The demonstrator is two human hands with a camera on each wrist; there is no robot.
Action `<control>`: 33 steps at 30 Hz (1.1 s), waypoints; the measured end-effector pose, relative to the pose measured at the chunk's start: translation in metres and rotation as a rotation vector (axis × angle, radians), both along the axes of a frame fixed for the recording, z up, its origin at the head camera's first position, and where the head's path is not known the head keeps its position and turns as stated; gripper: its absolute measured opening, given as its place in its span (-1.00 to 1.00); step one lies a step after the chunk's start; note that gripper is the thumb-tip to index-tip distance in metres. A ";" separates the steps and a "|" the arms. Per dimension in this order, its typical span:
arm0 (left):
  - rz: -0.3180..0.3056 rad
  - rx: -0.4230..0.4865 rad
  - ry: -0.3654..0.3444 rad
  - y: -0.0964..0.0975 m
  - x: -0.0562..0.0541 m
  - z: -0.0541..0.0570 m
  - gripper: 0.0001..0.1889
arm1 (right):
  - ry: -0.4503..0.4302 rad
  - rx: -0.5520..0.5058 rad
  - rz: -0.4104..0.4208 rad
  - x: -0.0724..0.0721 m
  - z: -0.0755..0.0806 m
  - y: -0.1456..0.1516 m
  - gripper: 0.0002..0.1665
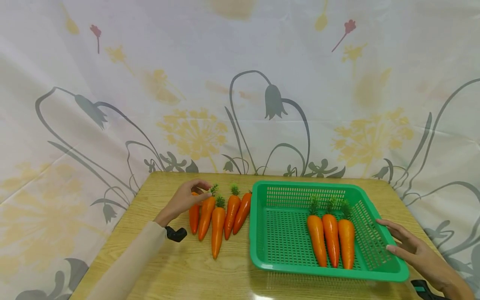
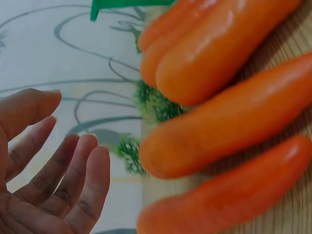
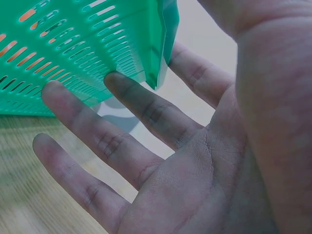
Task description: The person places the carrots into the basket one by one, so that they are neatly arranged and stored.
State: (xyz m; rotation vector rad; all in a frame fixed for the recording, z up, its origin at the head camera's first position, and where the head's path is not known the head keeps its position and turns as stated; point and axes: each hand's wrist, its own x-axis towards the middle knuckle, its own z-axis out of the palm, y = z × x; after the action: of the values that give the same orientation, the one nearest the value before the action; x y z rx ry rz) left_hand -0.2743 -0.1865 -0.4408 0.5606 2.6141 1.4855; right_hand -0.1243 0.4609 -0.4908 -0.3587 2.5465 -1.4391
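Observation:
My left hand (image 1: 189, 198) hovers at the leafy ends of the leftmost carrots, fingers loosely bent with nothing between them. In the left wrist view, my left hand's fingers (image 2: 90, 190) stand apart from the nearest carrot (image 2: 219, 126) and its green tuft (image 2: 130, 155). Several orange carrots (image 1: 218, 229) lie side by side on the table, tips towards me. A green perforated basket (image 1: 258, 260) holds three more carrots (image 1: 316, 237). At its right side my right hand (image 1: 418, 250) rests on the rim, with extended fingers (image 3: 109, 139) against the outer wall.
The basket stands on a wooden table (image 1: 176, 271), close to the right of the loose carrots. Behind the table's far edge hangs a pale flower-patterned cloth (image 1: 210, 66), which also runs down both sides.

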 end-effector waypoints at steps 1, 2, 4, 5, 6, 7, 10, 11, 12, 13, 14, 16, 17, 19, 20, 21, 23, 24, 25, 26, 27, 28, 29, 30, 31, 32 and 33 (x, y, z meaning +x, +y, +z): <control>0.011 0.001 -0.002 -0.002 0.000 -0.001 -0.65 | 0.000 -0.003 0.003 0.000 0.000 0.000 -0.25; 0.021 -0.002 -0.002 -0.005 -0.001 -0.003 -0.66 | 0.002 -0.005 0.006 0.000 0.000 0.000 -0.24; 0.047 -0.007 0.001 -0.010 -0.002 -0.006 -0.68 | 0.000 0.004 0.002 0.000 0.001 0.000 -0.24; 0.056 -0.010 0.003 -0.012 -0.003 -0.008 -0.68 | -0.001 0.002 0.004 0.000 0.001 0.000 -0.24; 0.065 -0.012 0.003 -0.014 -0.003 -0.009 -0.68 | -0.001 -0.009 0.009 0.000 0.001 0.000 -0.24; 0.074 -0.018 0.003 -0.017 -0.004 -0.011 -0.68 | -0.005 -0.012 0.008 0.000 0.001 0.000 -0.24; 0.104 -0.033 -0.005 -0.023 -0.007 -0.016 -0.67 | -0.013 -0.022 0.006 0.000 0.001 0.000 -0.25; 0.112 -0.037 -0.010 -0.025 -0.008 -0.017 -0.66 | -0.014 -0.028 0.008 -0.001 0.001 0.000 -0.25; 0.122 -0.039 -0.015 -0.026 -0.008 -0.019 -0.66 | -0.013 -0.027 0.006 -0.001 0.001 0.000 -0.25; 0.131 -0.043 -0.020 -0.028 -0.009 -0.020 -0.65 | -0.013 -0.025 0.004 -0.001 0.001 0.000 -0.25; 0.139 -0.039 -0.027 -0.029 -0.010 -0.021 -0.64 | -0.012 -0.025 0.003 -0.001 0.001 0.000 -0.25; 0.155 -0.035 -0.040 -0.031 -0.013 -0.023 -0.63 | -0.010 -0.025 0.001 -0.001 0.001 0.000 -0.25; 0.162 -0.034 -0.047 -0.032 -0.014 -0.024 -0.63 | -0.009 -0.024 0.000 -0.001 0.001 0.000 -0.25; 0.172 -0.041 -0.054 -0.033 -0.015 -0.026 -0.62 | -0.010 -0.023 -0.003 -0.001 0.000 -0.001 -0.25; 0.175 -0.043 -0.061 -0.033 -0.016 -0.027 -0.62 | -0.011 -0.024 -0.003 -0.001 0.000 -0.001 -0.25; 0.180 -0.052 -0.066 -0.033 -0.017 -0.028 -0.61 | -0.013 -0.025 -0.004 -0.001 0.000 -0.001 -0.25; 0.181 -0.073 -0.078 -0.033 -0.017 -0.030 -0.60 | -0.017 -0.029 -0.002 -0.001 0.000 0.000 -0.25; 0.181 -0.087 -0.082 -0.034 -0.017 -0.031 -0.60 | -0.018 -0.030 0.000 0.000 0.000 0.000 -0.25; 0.175 -0.097 -0.085 -0.034 -0.017 -0.032 -0.60 | -0.022 -0.034 0.003 0.000 0.000 0.000 -0.25; 0.176 -0.108 -0.095 -0.034 -0.017 -0.034 -0.60 | -0.025 -0.039 0.006 0.000 0.000 0.000 -0.25; 0.170 -0.119 -0.095 -0.035 -0.017 -0.035 -0.60 | -0.026 -0.042 0.008 0.000 0.000 0.000 -0.25; 0.166 -0.127 -0.099 -0.035 -0.017 -0.036 -0.59 | -0.027 -0.043 0.011 0.000 0.000 0.000 -0.25; 0.164 -0.134 -0.101 -0.036 -0.018 -0.037 -0.59 | -0.028 -0.045 0.013 0.000 0.000 0.000 -0.25; 0.162 -0.136 -0.105 -0.036 -0.018 -0.038 -0.58 | -0.028 -0.045 0.013 0.000 0.000 0.000 -0.25; 0.155 -0.143 -0.103 -0.036 -0.018 -0.039 -0.57 | -0.028 -0.045 0.013 0.000 0.001 0.000 -0.25; 0.158 -0.150 -0.108 -0.036 -0.019 -0.040 -0.56 | -0.030 -0.046 0.013 0.000 0.001 0.001 -0.25; 0.154 -0.155 -0.109 -0.037 -0.019 -0.040 -0.54 | -0.030 -0.045 0.013 -0.001 0.001 0.001 -0.25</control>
State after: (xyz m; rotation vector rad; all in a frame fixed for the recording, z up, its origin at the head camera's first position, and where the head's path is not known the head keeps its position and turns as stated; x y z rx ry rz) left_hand -0.2934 -0.2235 -0.4812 0.2609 2.7078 1.2939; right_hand -0.1250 0.4615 -0.4898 -0.3573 2.4874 -1.4877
